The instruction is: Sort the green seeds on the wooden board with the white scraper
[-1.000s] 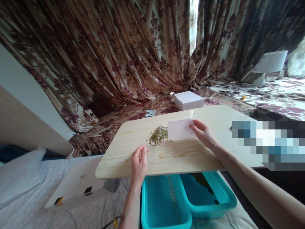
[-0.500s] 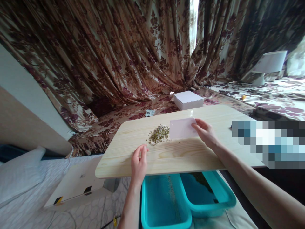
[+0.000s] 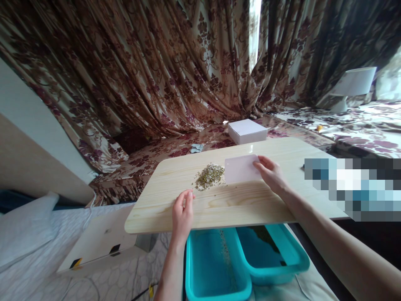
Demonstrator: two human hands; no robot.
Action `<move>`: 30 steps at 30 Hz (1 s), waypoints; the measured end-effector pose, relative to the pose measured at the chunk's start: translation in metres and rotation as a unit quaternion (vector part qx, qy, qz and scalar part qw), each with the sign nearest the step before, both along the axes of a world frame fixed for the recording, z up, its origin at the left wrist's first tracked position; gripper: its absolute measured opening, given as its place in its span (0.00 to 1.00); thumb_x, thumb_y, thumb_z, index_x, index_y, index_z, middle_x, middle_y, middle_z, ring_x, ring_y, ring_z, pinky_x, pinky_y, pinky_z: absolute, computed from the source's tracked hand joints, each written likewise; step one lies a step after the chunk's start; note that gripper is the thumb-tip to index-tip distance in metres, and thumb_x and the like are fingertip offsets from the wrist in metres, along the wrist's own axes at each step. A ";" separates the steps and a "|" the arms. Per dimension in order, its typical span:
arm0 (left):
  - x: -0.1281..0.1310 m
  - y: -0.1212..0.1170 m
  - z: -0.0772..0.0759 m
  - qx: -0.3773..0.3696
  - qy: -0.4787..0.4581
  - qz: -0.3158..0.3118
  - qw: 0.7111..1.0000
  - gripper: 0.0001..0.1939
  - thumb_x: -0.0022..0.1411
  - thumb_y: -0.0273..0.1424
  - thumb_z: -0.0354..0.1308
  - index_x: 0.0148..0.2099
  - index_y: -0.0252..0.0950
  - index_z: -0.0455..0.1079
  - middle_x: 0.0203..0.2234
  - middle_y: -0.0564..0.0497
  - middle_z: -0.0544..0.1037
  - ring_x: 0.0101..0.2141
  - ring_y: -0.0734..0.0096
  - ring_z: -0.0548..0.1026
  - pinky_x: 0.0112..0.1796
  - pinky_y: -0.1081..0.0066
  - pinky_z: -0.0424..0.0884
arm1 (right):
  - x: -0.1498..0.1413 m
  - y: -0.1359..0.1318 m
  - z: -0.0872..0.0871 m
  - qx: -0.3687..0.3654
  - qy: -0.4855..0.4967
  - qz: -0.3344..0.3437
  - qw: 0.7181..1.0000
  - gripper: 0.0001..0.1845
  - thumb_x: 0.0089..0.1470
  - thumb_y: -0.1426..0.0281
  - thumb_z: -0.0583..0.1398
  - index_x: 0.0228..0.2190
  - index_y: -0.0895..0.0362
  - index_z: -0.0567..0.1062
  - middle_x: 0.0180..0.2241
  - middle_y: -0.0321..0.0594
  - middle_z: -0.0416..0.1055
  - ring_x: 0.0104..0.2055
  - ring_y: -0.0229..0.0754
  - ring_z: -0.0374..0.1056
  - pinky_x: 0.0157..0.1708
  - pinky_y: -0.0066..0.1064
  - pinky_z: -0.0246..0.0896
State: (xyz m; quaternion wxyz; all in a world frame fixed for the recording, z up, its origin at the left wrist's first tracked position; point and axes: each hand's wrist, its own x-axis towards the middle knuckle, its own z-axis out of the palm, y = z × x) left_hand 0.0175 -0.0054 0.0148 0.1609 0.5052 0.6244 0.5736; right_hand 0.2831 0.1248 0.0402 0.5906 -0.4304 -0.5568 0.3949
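A small heap of greenish grains (image 3: 209, 176) lies on a pale wooden board (image 3: 238, 200). My right hand (image 3: 272, 174) grips a white plastic card (image 3: 242, 169) standing on edge just right of the heap. My left hand (image 3: 183, 211) rests at the board's near edge, left of the heap, fingers curled with fingertips pinched together; what is between them I cannot make out. A few stray grains lie between the heap and the card.
Two turquoise tubs (image 3: 216, 267) (image 3: 275, 253) sit under the board's near edge, each with some grains inside. A white box (image 3: 247, 131) lies beyond the board on patterned fabric. Heavy floral curtains (image 3: 175, 62) hang behind. A white lamp (image 3: 352, 85) stands far right.
The card in my right hand has slid slightly to the right, away from the heap. My left hand has stayed where it was.
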 end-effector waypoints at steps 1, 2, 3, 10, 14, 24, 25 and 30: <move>0.000 0.000 0.000 -0.001 0.000 0.000 1.000 0.20 0.61 0.46 0.50 0.42 0.35 0.72 0.32 0.47 0.77 0.39 0.62 0.74 0.42 0.67 0.67 | -0.001 0.000 0.000 0.004 0.001 0.003 1.000 0.14 0.44 0.62 0.60 0.33 0.55 0.74 0.32 0.38 0.75 0.33 0.41 0.69 0.29 0.29 0.63; 0.000 0.000 0.000 -0.001 -0.001 0.000 1.000 0.20 0.61 0.46 0.50 0.42 0.35 0.72 0.32 0.47 0.77 0.39 0.62 0.74 0.42 0.67 0.67 | -0.002 0.000 0.000 0.006 0.002 0.007 1.000 0.13 0.44 0.62 0.60 0.33 0.55 0.74 0.32 0.38 0.75 0.33 0.41 0.69 0.30 0.30 0.63; 0.000 0.001 -0.001 -0.002 -0.002 0.000 1.000 0.20 0.61 0.46 0.50 0.42 0.35 0.72 0.32 0.47 0.77 0.39 0.63 0.74 0.42 0.67 0.67 | -0.002 0.000 0.000 0.006 0.000 0.012 1.000 0.13 0.44 0.63 0.60 0.33 0.55 0.75 0.32 0.38 0.75 0.33 0.41 0.69 0.31 0.30 0.63; 0.000 0.001 -0.001 0.001 -0.002 0.000 1.000 0.21 0.61 0.46 0.50 0.42 0.35 0.72 0.33 0.47 0.77 0.39 0.62 0.74 0.43 0.67 0.67 | -0.001 -0.004 0.004 -0.009 -0.009 0.024 1.000 0.11 0.45 0.64 0.60 0.32 0.56 0.75 0.31 0.38 0.75 0.31 0.40 0.68 0.30 0.29 0.62; 0.000 0.001 -0.001 0.003 -0.002 0.001 1.000 0.21 0.61 0.47 0.50 0.42 0.35 0.72 0.33 0.46 0.77 0.40 0.61 0.74 0.42 0.66 0.67 | -0.002 -0.003 0.003 -0.007 -0.005 0.026 1.000 0.12 0.44 0.62 0.60 0.32 0.55 0.74 0.31 0.37 0.75 0.31 0.40 0.68 0.29 0.28 0.62; 0.001 0.001 0.000 0.007 -0.004 0.005 1.000 0.21 0.61 0.47 0.51 0.42 0.35 0.72 0.32 0.46 0.77 0.39 0.61 0.74 0.43 0.66 0.67 | -0.001 -0.004 0.003 -0.034 -0.010 0.037 0.999 0.12 0.43 0.62 0.60 0.31 0.56 0.74 0.29 0.37 0.75 0.30 0.40 0.68 0.28 0.29 0.62; 0.000 0.001 0.000 0.007 -0.004 0.004 1.000 0.21 0.61 0.47 0.51 0.42 0.35 0.72 0.32 0.46 0.77 0.39 0.61 0.74 0.43 0.65 0.67 | -0.001 -0.004 0.003 -0.034 -0.007 0.034 0.999 0.13 0.43 0.62 0.60 0.31 0.56 0.74 0.29 0.37 0.75 0.30 0.40 0.68 0.28 0.29 0.62; 0.000 0.000 -0.001 0.005 -0.006 0.002 1.000 0.21 0.61 0.47 0.50 0.42 0.35 0.72 0.33 0.46 0.77 0.39 0.62 0.74 0.43 0.66 0.67 | -0.001 -0.002 0.001 -0.037 0.013 0.024 0.999 0.12 0.42 0.62 0.61 0.30 0.55 0.74 0.29 0.37 0.75 0.30 0.40 0.69 0.29 0.28 0.62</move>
